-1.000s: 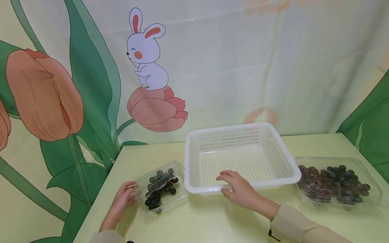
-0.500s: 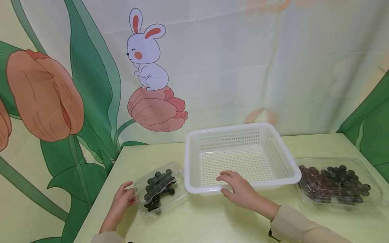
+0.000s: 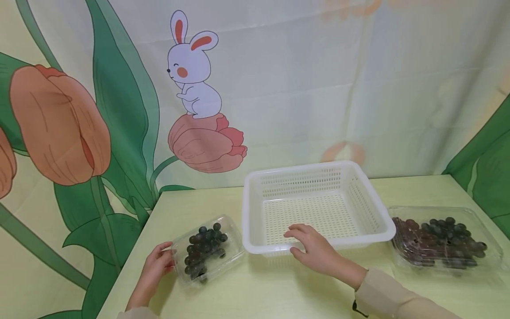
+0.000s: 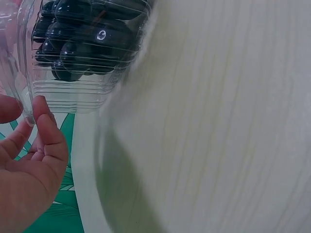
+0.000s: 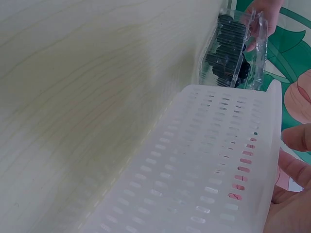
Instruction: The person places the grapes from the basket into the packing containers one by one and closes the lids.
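Note:
My left hand (image 3: 153, 268) pinches the left edge of a clear plastic container (image 3: 231, 260). In the left wrist view, thumb and fingers meet at the container's rim (image 4: 28, 87). Inside it lies a bunch of dark grapes (image 3: 205, 248), seen through the ribbed wall in that view. To its right stands a white perforated basket (image 3: 247, 208) with nothing inside. Over the basket's front rim hovers my right hand (image 3: 314, 250), its fingers relaxed and spread and its thumb near the rim. From the right wrist view, those fingertips (image 5: 296, 138) lie close beside the basket's edge.
A second clear container (image 3: 478, 221) with dark and reddish grapes stands right of the basket. Everything is on a pale wood-grain table (image 3: 275, 297). Behind the table hangs a cloth backdrop (image 3: 287, 102) printed with tulips and a rabbit.
The left container has shifted slightly left and toward me with my left hand, and the glare over its grapes has gone. My right hand and the basket have stayed put.

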Demonstrator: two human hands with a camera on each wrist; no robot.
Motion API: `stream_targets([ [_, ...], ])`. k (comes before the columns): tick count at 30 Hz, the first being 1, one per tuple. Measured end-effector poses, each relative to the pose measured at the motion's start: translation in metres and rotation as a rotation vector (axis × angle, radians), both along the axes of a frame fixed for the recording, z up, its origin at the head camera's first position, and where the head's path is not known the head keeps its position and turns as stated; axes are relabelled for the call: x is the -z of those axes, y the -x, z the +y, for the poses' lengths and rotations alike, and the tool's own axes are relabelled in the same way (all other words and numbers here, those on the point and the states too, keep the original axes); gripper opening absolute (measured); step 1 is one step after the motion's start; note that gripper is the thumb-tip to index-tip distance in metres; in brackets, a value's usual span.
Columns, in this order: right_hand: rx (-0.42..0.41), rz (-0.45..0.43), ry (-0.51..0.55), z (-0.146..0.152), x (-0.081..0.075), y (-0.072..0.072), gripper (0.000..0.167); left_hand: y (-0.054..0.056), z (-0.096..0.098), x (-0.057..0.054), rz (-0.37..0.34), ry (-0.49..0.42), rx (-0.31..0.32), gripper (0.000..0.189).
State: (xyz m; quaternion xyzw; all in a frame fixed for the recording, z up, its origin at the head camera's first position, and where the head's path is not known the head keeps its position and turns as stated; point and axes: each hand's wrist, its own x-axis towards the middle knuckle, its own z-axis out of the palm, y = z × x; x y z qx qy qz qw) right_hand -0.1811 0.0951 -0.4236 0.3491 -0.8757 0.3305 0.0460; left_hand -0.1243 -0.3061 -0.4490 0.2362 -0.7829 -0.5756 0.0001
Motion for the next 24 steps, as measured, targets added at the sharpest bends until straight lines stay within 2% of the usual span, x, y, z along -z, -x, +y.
stream_targets([
  [7, -0.001, -0.007, 0.021, 0.000, 0.001, -0.002, 0.030, 0.000, 0.000, -0.003, -0.032, 0.039, 0.030, 0.047],
  [13, -0.039, -0.016, 0.097, -0.003, 0.001, -0.006, 0.026, 0.000, -0.002, -0.002, -0.046, 0.070, 0.050, 0.048],
  [20, -0.175, 0.026, 0.267, -0.009, 0.006, -0.011, 0.023, -0.001, -0.004, -0.003, -0.046, 0.082, 0.068, 0.049],
  [24, -0.263, 0.036, 0.317, -0.015, 0.008, -0.015, 0.023, -0.001, -0.005, -0.004, -0.052, 0.084, 0.082, 0.048],
])
